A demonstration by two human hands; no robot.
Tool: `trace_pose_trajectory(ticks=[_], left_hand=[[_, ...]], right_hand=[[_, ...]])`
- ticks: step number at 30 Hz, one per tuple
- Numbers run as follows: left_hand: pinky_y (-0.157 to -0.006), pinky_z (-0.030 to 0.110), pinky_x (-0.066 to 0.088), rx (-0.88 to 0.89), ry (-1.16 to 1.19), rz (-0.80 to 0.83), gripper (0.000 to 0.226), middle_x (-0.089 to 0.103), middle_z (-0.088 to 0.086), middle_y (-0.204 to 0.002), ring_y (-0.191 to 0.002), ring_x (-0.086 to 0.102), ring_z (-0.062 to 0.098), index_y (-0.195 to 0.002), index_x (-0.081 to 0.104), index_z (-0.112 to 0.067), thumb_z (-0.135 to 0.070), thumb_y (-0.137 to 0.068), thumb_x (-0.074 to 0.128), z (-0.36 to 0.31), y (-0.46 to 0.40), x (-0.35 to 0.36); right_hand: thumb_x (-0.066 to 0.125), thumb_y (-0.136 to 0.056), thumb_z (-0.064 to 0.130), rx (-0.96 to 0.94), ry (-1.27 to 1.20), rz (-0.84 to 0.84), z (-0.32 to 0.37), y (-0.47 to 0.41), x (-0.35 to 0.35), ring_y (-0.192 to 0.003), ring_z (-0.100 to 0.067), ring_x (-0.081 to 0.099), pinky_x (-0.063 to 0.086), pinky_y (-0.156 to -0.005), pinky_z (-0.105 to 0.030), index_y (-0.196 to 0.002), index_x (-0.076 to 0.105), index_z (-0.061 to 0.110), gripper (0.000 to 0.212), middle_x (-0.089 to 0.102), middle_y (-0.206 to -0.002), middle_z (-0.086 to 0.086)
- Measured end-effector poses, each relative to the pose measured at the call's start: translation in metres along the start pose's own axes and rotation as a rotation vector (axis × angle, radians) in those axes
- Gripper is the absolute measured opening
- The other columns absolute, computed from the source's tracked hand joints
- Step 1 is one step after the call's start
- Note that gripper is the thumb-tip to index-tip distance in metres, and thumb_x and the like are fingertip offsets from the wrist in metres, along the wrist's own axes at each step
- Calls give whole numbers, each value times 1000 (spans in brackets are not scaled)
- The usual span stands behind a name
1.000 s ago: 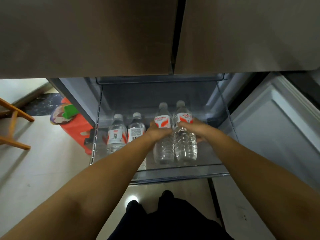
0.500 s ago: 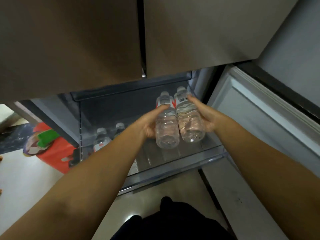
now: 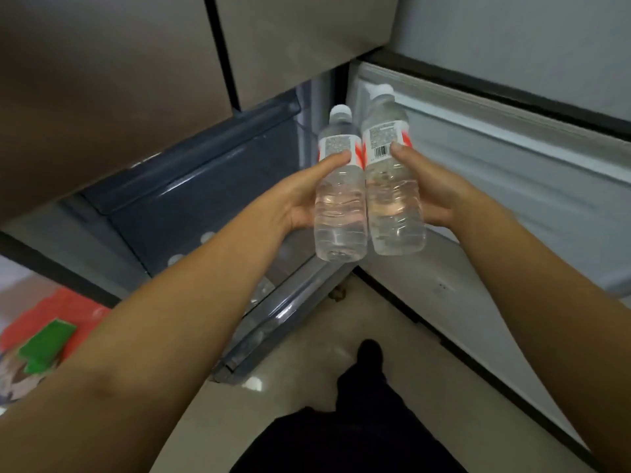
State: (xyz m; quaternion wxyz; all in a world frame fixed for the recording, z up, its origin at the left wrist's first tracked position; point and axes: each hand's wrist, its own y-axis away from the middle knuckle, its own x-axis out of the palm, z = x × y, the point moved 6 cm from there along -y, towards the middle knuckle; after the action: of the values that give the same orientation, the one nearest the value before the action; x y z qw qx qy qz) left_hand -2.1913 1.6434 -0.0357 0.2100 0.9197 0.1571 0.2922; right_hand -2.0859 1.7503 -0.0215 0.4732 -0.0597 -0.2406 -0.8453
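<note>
Above the fridge drawer [image 3: 283, 312], lifting out seems done.
Left hand [image 3: 300, 196] grips left bottle [image 3: 341, 213], right hand [image 3: 435, 196] grips right bottle [image 3: 396, 206]; next, carry both away steadily.

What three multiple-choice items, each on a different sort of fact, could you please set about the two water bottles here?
1. Where are the left bottle and the right bottle?
A. lying on a shelf
B. held up by the left hand and the right hand
C. standing on a chair

2. What colour are their caps?
A. blue
B. white
C. green

3. How is the fridge drawer?
A. pushed shut
B. taken out and turned over
C. pulled open

Answers:
1 B, each hand grips one bottle, side by side in the air.
2 B, both caps show white.
3 C, it juts out from below the upper doors.
</note>
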Motion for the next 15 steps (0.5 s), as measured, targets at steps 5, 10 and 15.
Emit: trace_pose_trajectory(ticks=[5, 10, 15], left_hand=[[-62, 30, 59, 92, -235, -38, 33, 74, 6, -85, -73, 72, 20, -120, 59, -11, -21, -90, 64, 26, -22, 43], [-66, 23, 53, 173, -672, -87, 53, 67, 5, -107, -94, 67, 18, -125, 54, -13, -25, -78, 75, 87, -49, 86], [-85, 41, 56, 73, -998, -101, 74, 67, 3, -106, -92, 66, 22, -120, 50, -19, -48, -58, 77, 169, -68, 110]], right_hand=[[76, -77, 29, -187, 329, -479, -10, 57, -50, -92, -19, 69, 59, -81, -39, -135, 38, 15, 71, 63, -113, -3], [75, -80, 29, -178, 498, -781, -58, 126, -102, -97, -15, 64, 56, -80, -31, -137, 33, 18, 72, 59, -112, 2], [75, -78, 31, -25, 519, -1012, -127, 187, -147, -98, -18, 59, 47, -82, -32, -133, 37, 19, 68, 55, -108, 4]])
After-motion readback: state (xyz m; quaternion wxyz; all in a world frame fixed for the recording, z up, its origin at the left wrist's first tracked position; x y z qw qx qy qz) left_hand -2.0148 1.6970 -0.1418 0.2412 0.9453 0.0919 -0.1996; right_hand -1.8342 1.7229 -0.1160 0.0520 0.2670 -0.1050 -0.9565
